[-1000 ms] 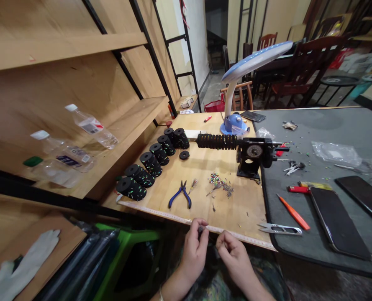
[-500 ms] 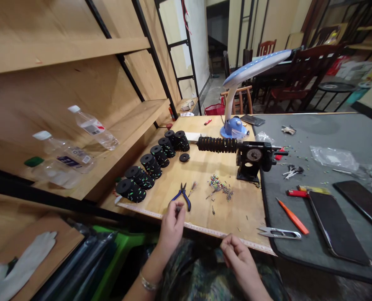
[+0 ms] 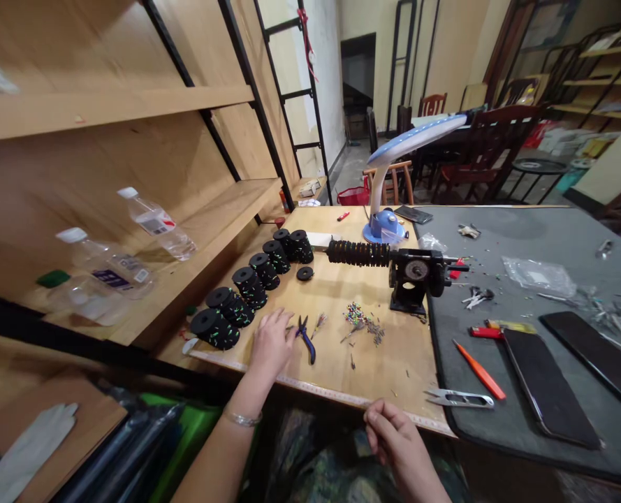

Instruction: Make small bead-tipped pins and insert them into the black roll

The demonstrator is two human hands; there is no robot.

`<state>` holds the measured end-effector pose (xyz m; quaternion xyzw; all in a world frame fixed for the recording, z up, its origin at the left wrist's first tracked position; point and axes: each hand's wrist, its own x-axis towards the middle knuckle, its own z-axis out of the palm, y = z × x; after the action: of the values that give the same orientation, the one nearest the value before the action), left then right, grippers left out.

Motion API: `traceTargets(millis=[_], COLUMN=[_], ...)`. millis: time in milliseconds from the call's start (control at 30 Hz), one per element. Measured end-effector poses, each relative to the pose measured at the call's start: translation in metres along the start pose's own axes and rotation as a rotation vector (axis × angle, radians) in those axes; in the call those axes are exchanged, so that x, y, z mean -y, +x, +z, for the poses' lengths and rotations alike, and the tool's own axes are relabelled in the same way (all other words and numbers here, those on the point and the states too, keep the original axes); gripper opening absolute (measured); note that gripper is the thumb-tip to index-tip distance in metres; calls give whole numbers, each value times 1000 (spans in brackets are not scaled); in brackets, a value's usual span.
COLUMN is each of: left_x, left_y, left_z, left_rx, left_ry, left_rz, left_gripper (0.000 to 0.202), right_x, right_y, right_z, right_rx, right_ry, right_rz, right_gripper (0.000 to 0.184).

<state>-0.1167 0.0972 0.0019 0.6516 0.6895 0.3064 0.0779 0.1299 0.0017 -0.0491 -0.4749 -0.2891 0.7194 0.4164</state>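
My left hand (image 3: 271, 341) lies on the wooden board (image 3: 341, 363) with its fingers over the blue-handled pliers (image 3: 306, 337), covering one handle. My right hand (image 3: 391, 433) stays at the board's near edge, fingers curled in a pinch on something too small to make out. A little pile of coloured beads and pins (image 3: 363, 320) lies right of the pliers. A row of black spools (image 3: 247, 286) with coloured flecks runs along the board's left side. A black winding machine (image 3: 415, 276) holds a shaft of black discs (image 3: 359, 253).
Grey mat (image 3: 524, 251) on the right carries thread snips (image 3: 459, 399), an orange cutter (image 3: 478, 369), a red lighter (image 3: 482, 332), two phones (image 3: 548, 391) and plastic bags. A blue desk lamp (image 3: 388, 209) stands behind. Water bottles (image 3: 153, 223) lie on the left shelf. A white glove (image 3: 24, 454) lies lower left.
My left hand left my right hand, reached forward and left over the board's edge and came down on the pliers. My right hand stayed near the edge.
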Motion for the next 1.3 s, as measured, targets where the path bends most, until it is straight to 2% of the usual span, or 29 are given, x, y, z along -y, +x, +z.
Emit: traceTargets(millis=[67,100,200,233,267,400,567,667,733,800,900,967,1033,1100,1200,1300], left_x=[-19,-31,-64,-73,-80,-88,-80,-84,-91,-96,-101,-101,-101,-100,-98,-95], left_y=[-13,-24,-59,-70,-78,-90,-84,-84,-86,-87,-87,-86,-84,-80,-67,-44], left_z=[-2,-1,10,16,23,41,38,28,22,15,8,6,6,8,16,33], left_rx=[30,80,578,668,683,509,417,375,333,305,295,283,284,303,329,274], left_ry=[-54,-114,-645,-750,-828,-940,-857,-686,-534,-425,-348,-300,-270,-283,-339,-274], left_rz=[5,9,-130,-193,-251,-350,-301,-207,-73,87,235,254,228,186,121,60], left_gripper=[18,19,25,27,28,26,21,17,16,15,14,15,14,13,14,14], right_x=[0,0,2,3,4,6,1,9,20,31,37,34,27,21,18,19], right_y=[1,1,2,2,2,1,5,6,4,3,4,8,12,16,19,21], right_z=[1,1,0,0,0,-2,-13,-19,-19,-16,-7,-3,-1,-2,-7,-13], right_rx=[-13,-17,-14,-9,-4,39,58,55,17,43,208,300,329,289,156,39], right_ry=[-7,-16,-71,-95,-117,-204,-373,-575,-651,-648,-557,-482,-446,-463,-498,-426], right_rz=[-9,-18,-56,-70,-89,-143,-271,-403,-483,-511,-445,-381,-344,-350,-395,-378], right_gripper=[42,44,47,48,48,48,40,30,41,52,50,46,43,39,40,44])
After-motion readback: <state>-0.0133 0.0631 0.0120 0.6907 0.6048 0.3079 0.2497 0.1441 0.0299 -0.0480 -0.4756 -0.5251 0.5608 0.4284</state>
